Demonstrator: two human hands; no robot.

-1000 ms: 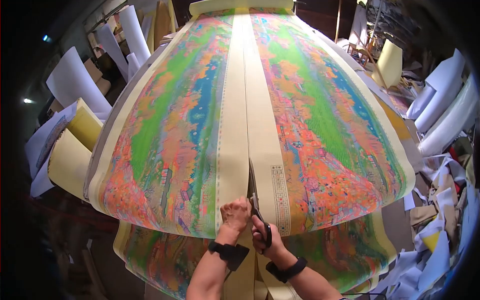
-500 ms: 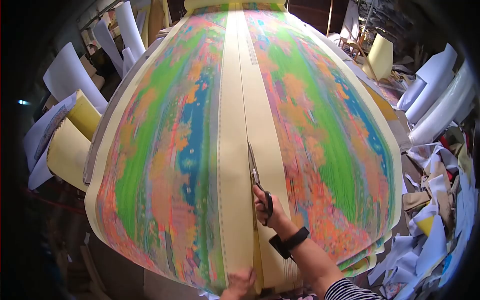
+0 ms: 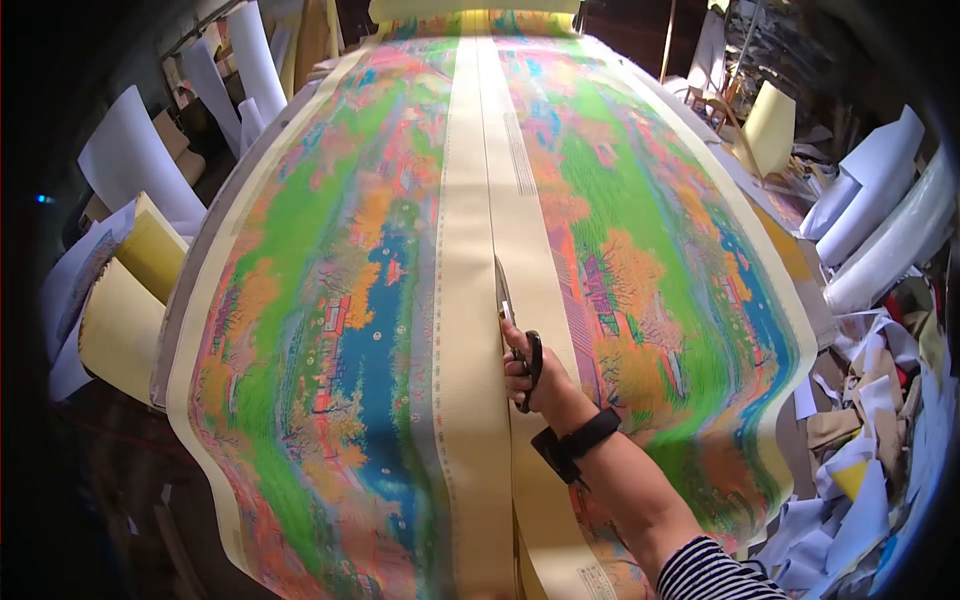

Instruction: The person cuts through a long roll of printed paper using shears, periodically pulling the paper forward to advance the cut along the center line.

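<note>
A long printed sheet (image 3: 330,330), bright with green, orange and blue, runs away from me over a table. A cream band (image 3: 470,200) runs down its middle. My right hand (image 3: 535,380) grips black-handled scissors (image 3: 510,320) whose blades lie in the cream band, pointing away from me. Behind the scissors the band is split by a cut that reaches the near edge. A black strap sits on my right wrist. My left hand is out of view.
White and yellow paper rolls (image 3: 130,160) lean at the left. More white rolls (image 3: 880,220) and a heap of paper scraps (image 3: 870,440) lie at the right. A yellow board (image 3: 775,125) stands at the far right.
My right hand has slid the scissors farther away from me along the cream band, lengthening the cut. My left hand, first beside the scissors, dropped to the near edge and left the view.
</note>
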